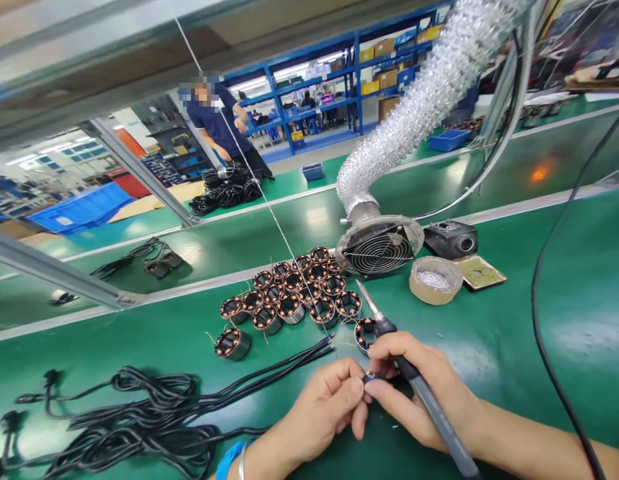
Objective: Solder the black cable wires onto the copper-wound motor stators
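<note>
Above a green tabletop point(494, 353), the left hand point(327, 400) and right hand point(442, 383) pinch a small dark wire end with blue and yellow bits point(370, 377) between their fingertips. The right also grips a slim, black-handled soldering iron point(439, 421), just beside a black metal ring wound with copper point(360, 333).

Pinched piece point(369, 378): mostly hidden (too small to identify)
Soldering iron point(427, 398): cut off — bottom edge
Foil duct point(424, 100): cut off — top edge
</note>
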